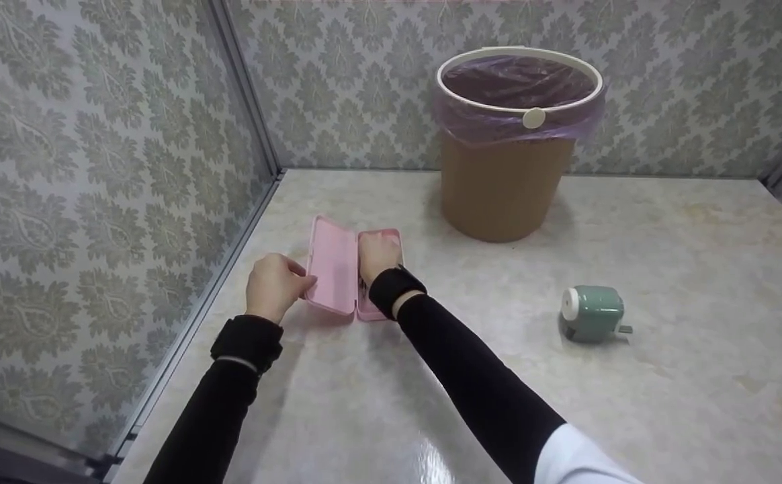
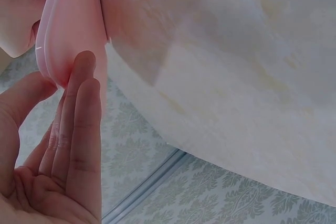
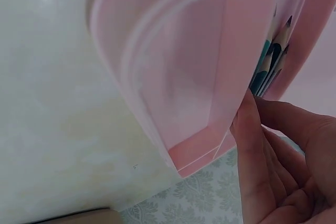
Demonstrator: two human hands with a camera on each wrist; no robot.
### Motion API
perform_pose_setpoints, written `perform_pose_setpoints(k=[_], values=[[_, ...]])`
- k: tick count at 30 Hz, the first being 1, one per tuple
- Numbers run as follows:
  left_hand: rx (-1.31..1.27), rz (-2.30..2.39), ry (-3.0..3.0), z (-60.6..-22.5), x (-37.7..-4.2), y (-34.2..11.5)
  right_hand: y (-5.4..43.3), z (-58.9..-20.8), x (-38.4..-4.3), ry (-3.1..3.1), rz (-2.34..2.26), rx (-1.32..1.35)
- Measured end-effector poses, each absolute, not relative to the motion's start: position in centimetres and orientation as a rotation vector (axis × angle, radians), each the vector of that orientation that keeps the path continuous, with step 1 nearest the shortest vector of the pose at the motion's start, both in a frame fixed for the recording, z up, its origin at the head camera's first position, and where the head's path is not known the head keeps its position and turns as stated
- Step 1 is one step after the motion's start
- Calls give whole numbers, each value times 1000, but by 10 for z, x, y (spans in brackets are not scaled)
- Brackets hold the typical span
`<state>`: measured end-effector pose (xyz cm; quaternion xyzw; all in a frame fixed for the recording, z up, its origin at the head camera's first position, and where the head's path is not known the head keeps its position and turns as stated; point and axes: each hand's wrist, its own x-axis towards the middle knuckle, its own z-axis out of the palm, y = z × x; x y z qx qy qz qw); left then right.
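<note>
Your left hand (image 1: 273,286) pinches pink rectangular plastic lid (image 1: 334,265); right hand (image 1: 379,255) at slim green wooden pencils (image 3: 261,80), can't tell grip. Probably light, stiff, brittle-tipped; take mid-shaft.

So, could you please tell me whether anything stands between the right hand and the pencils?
Nothing visible does: the right hand is at the pencils, the divider stands beside them, and the left hand holds the lid open.
</note>
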<state>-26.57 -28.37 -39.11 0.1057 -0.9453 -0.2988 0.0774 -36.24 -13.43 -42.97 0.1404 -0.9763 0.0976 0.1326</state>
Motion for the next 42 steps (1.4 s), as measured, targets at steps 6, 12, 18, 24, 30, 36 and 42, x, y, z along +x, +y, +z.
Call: perform_pose_setpoints(k=[6,12,18,24,30,36,42], values=[[288,-881,-2838,-392,-266,-282,-130,-432,-361,-2800,295,404],[298,-879,-2848,-390,-267,-285,-125,-429,-359,-2780,347,452],[301,-906,-2851,-388,-266,-284,-115,-420,-357,-2840,489,501],[291,-881,-2856,-386,-265,-282,-106,-411,-347,-2881,568,598],[297,-846,-2872,-387,-264,-280,-89,-400,-324,-2861,651,780],[284,-814,-2875,-386,-262,-277,-57,-390,-307,-2830,688,976],[249,-680,-2862,-385,-260,-273,-19,-383,-298,-2794,785,1071]])
